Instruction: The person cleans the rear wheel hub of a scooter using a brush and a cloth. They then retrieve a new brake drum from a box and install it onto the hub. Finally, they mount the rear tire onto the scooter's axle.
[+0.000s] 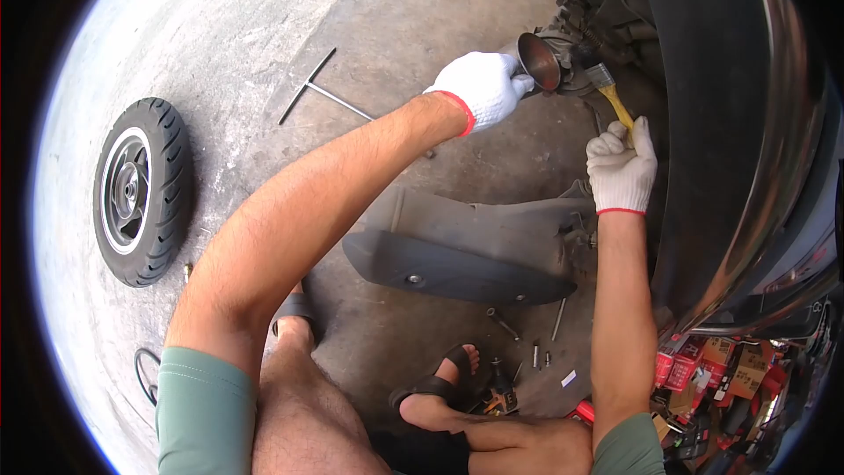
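Observation:
In a white knitted glove with a red cuff, my left hand (482, 92) grips a round, shallow metal cup (539, 62) by its side. The cup's hollow is reddish brown and tilts toward me; what it holds, if anything, I cannot make out. My right hand (622, 167), also gloved, is closed around the yellow handle of a paintbrush (618, 105). The brush points up and away, its bristle end close to the greasy mechanical parts (580, 35) under a scooter's dark body (721, 123). The cup is just left of the brush, in front of those parts.
A scooter wheel with its tyre (141, 193) stands at the left. A T-handle wrench (308, 84) lies beyond my left forearm. Below the hands is a dark exhaust muffler (448, 268). Sockets (536, 354) and a power tool (501, 387) lie near my foot; boxes (703, 365) pile up lower right.

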The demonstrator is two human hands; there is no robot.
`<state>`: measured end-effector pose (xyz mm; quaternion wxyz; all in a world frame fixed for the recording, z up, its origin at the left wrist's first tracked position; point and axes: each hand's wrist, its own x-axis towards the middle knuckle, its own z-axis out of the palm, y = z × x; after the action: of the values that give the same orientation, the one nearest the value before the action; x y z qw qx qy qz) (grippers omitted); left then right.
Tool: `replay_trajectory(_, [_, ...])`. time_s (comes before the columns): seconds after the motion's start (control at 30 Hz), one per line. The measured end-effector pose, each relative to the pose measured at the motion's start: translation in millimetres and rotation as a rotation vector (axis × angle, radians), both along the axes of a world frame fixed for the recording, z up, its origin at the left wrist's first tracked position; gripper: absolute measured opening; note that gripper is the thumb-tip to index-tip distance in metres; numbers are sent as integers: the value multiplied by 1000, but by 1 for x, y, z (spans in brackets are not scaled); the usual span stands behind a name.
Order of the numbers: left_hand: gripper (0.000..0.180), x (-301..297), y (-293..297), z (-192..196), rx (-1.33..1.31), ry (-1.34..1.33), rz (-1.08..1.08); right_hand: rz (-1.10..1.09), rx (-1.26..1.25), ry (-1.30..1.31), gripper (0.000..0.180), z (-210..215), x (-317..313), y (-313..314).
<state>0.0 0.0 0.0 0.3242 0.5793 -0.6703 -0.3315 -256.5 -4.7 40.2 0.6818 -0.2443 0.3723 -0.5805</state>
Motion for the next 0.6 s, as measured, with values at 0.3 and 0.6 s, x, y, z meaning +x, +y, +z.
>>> replay_trajectory(0.3, [40, -6, 0, -1, -22, 7, 5, -74, 45, -63, 33, -3, -3, -13])
replay_trajectory(0.6, [39, -6, -2, -4, -41, 12, 9, -143, 109, -9, 37, -3, 2, -19])
